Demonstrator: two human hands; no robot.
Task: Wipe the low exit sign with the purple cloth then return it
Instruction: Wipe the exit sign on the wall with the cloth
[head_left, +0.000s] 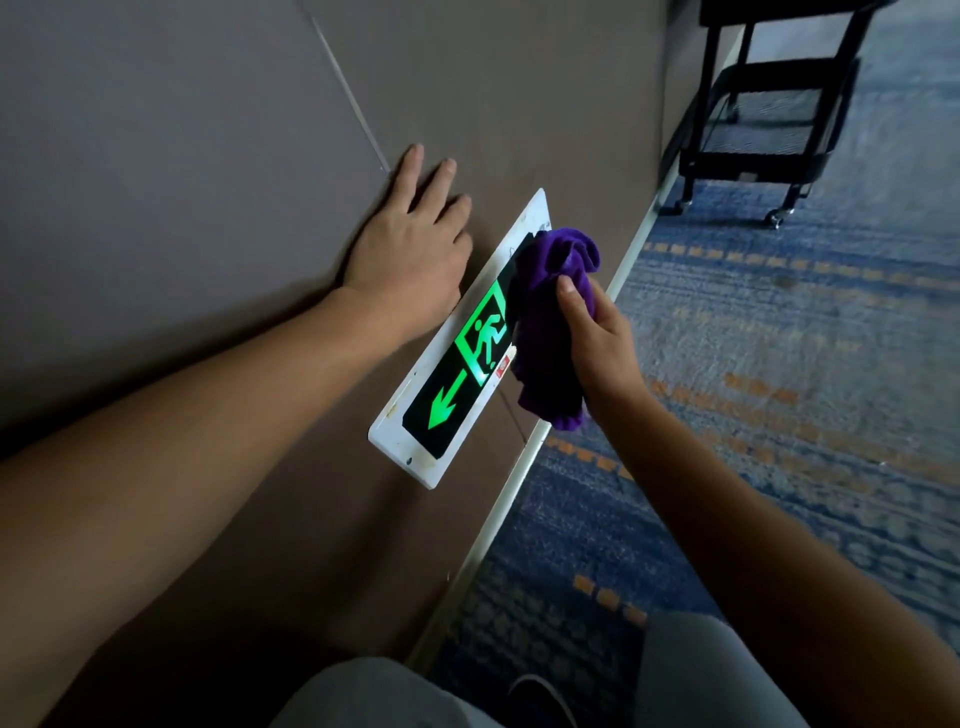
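— Our left hand lies flat, fingers spread on the wall; our right hand bunches the purple cloth against the exit sign's far end.

— Green arrow glowing, white frame just above the carpet; black cart well apart.

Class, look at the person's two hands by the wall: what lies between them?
In the head view, the lit exit sign lies between the left hand and the right hand, which holds the purple cloth.
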